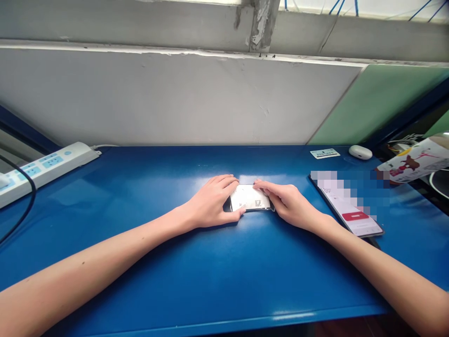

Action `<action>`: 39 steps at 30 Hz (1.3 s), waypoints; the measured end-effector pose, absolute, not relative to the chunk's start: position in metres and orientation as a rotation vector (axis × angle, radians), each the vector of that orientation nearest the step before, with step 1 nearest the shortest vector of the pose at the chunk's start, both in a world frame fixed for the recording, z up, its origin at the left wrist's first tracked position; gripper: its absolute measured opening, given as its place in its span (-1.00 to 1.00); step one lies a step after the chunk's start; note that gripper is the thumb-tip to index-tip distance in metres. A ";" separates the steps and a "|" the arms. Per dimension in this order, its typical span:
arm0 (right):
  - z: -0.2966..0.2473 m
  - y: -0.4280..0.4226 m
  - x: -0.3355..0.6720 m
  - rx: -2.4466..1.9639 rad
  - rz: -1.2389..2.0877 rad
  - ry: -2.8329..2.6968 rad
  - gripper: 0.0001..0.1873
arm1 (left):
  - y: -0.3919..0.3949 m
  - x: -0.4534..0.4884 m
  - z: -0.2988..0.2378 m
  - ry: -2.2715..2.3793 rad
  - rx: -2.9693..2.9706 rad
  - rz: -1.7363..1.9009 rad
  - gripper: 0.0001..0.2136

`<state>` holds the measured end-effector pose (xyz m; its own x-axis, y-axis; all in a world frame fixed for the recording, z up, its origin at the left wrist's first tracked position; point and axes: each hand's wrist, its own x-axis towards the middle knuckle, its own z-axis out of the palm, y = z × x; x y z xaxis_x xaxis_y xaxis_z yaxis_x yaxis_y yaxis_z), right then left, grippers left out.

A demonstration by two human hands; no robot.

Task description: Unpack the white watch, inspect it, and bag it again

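Between my hands on the blue table lies a small flat rectangular thing with a white face, dark edges and a few small grey marks. Its exact kind is not clear. My left hand grips its left end, thumb along the near edge and fingers at the far edge. At the right end, my right hand has its fingers bent over the top corner and side. Both hands partly cover the thing's ends.
To the right lies a phone with its screen lit, partly pixelated. Behind it are a card and a white earbud case. A printed carton leans at far right. A power strip with a black cable is at left.
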<state>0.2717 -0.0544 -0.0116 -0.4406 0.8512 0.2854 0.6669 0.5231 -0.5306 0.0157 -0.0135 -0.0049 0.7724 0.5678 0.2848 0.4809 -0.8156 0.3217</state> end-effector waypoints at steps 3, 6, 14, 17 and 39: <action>-0.012 -0.055 0.272 -1.242 0.472 -2.229 -0.64 | -0.013 0.016 -0.004 0.821 2.737 0.557 -0.51; -0.012 -0.054 0.273 -1.255 0.493 -2.221 -0.64 | -0.014 0.016 -0.003 0.820 2.735 0.558 -0.51; -0.011 -0.054 0.272 -1.290 0.606 -2.160 -0.70 | -0.014 0.015 -0.002 0.820 2.730 0.543 -0.51; -0.008 -0.055 0.271 -1.350 0.683 -2.111 -0.67 | -0.013 0.016 -0.004 0.814 2.734 0.542 -0.51; -0.019 -0.044 0.288 -1.177 0.217 -2.208 -0.68 | -0.014 0.016 -0.005 0.946 2.758 0.522 -0.54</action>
<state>0.2876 -0.0436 -0.0189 -0.4108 0.7958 0.4450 0.6942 0.5894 -0.4132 0.0155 -0.0137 -0.0049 0.7360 0.6214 0.2686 0.5585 -0.7816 0.2777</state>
